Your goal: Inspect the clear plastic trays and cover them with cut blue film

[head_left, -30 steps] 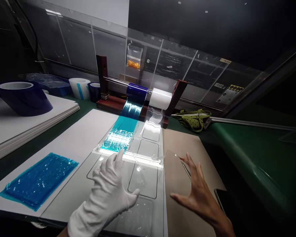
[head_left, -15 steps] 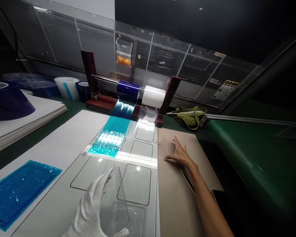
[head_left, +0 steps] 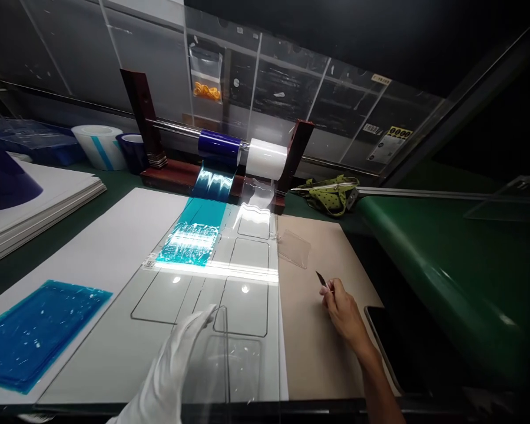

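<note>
The gloved left hand (head_left: 176, 365) grips a clear, glossy plastic sheet (head_left: 227, 365) while the bare right hand (head_left: 342, 309) pinches a thin blade (head_left: 321, 278).

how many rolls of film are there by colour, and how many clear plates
dark blue film rolls: 3, one on the rod, one standing by the stand, one large at far left
white film rolls: 2, one on the rod, one standing with a blue stripe
clear plastic plates: 2, one in the gloved left hand, one on the brown board
total: 7
</note>
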A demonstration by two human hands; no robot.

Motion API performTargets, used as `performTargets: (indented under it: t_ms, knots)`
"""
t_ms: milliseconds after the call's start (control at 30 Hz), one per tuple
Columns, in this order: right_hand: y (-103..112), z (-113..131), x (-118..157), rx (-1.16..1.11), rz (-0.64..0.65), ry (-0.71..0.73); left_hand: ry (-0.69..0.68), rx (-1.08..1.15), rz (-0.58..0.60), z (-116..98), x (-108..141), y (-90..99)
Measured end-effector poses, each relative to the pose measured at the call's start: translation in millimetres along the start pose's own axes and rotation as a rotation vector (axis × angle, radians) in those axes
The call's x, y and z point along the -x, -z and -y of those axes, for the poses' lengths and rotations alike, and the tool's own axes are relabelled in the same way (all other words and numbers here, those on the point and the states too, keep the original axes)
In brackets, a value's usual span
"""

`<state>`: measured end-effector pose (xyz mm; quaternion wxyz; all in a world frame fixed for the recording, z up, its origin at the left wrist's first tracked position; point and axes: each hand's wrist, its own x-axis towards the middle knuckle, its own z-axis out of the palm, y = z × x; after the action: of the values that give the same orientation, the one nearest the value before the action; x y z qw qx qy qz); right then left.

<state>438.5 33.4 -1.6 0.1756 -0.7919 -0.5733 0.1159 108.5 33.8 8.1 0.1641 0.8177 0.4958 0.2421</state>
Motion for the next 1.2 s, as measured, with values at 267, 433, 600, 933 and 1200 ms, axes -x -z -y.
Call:
performTargets:
  t_ms: [267, 433, 600, 933, 1200]
  knots:
    - [9, 108, 116, -0.791, 0.422, 0.193, -0.074, 0.073, 0.176, 7, 11, 5.4]
    - [-13, 119, 130, -0.800, 0.416, 0.244, -0.093, 0.129, 0.261, 1, 10, 17.7]
    - [-23, 117, 128, -0.784, 0.554, 0.204, -0.136, 0.167, 0.323, -9, 8, 31.1]
    - [-32, 116, 127, -0.877, 0.446, 0.244, -0.212, 0.195, 0.415, -21, -1, 36.0]
    - [-21, 111, 132, -0.824, 0.408, 0.233, -0.270, 0.227, 0.499, -22, -6, 29.5]
